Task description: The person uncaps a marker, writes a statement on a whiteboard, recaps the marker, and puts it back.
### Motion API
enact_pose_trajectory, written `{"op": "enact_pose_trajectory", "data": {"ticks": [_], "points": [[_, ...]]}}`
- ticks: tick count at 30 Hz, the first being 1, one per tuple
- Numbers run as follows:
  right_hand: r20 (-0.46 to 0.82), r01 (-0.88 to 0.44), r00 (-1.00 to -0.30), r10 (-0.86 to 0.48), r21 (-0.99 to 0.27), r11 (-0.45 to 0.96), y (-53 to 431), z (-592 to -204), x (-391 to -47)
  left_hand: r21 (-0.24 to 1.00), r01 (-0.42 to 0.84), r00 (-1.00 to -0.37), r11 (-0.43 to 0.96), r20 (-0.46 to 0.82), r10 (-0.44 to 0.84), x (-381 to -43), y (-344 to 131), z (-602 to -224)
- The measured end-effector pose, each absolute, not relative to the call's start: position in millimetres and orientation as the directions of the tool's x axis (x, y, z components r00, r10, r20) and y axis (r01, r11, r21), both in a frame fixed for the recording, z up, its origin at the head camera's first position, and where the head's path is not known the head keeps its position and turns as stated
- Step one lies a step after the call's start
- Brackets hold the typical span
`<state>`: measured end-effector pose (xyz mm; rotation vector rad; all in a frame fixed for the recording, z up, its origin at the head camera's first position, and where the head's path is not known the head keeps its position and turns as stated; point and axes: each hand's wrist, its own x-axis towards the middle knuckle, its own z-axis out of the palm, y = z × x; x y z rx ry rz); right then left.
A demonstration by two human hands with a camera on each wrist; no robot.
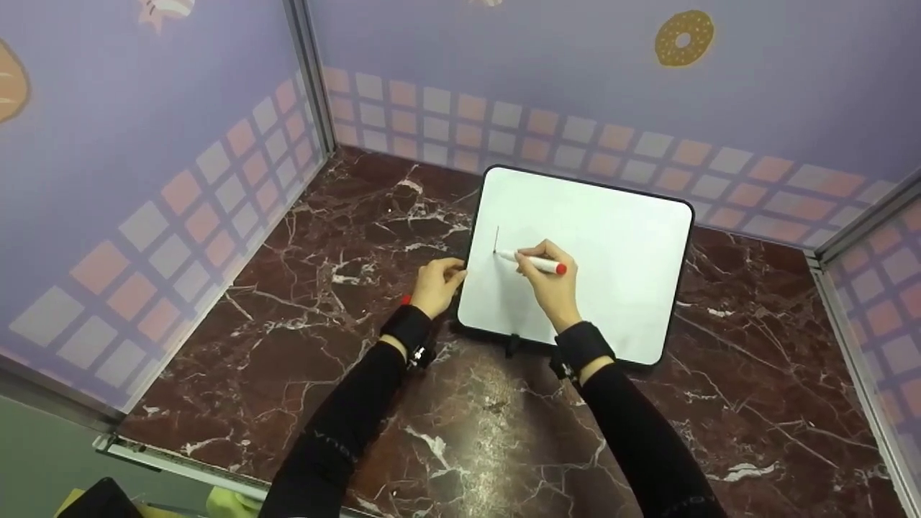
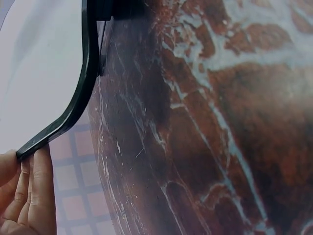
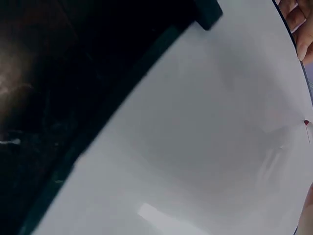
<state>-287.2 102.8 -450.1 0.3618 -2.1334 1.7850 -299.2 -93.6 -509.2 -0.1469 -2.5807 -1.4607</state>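
Note:
A whiteboard (image 1: 619,252) with a dark frame stands tilted on the dark red marbled table. My right hand (image 1: 552,280) pinches a white marker (image 1: 536,262) with a red end. Its tip meets the board near the left side, at the lower end of a thin vertical line (image 1: 497,237). My left hand (image 1: 439,285) holds the board's left edge; in the left wrist view, the thumb (image 2: 7,165) is on the front face and the fingers are behind the frame. In the right wrist view, the marker's red tip (image 3: 306,122) touches the white surface.
Beneath the board's lower edge shows a black stand foot (image 1: 512,345). A small red thing (image 1: 406,299), mostly hidden, lies beside my left wrist. Purple panels (image 1: 575,122) with pink and grey squares border the table. Yellow-green items (image 1: 232,502) sit below its front left edge.

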Motion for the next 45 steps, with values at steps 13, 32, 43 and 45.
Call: {"op": "enact_pose_trajectory", "data": {"ticks": [13,32,43,45], "points": [[0.439,-0.425,-0.894,0.091,-0.895,0.137,100,-449,-284,0.840,0.173,-0.981,0.514,0.193,0.016,-300,-94,-507],[0.433,-0.419,-0.890,0.141,-0.900,0.122,117,-444,-288,0.842,0.161,-0.983,0.514,0.185,0.006,-298,-94,-505],[0.431,-0.415,-0.889,0.155,-0.901,0.126,113,-438,-299,0.846,0.152,-0.986,0.511,0.167,0.017,-297,-94,-505],[0.437,-0.421,-0.888,0.143,-0.898,0.132,113,-439,-299,0.845,0.151,-0.986,0.513,0.165,0.018,-297,-94,-504]]}}
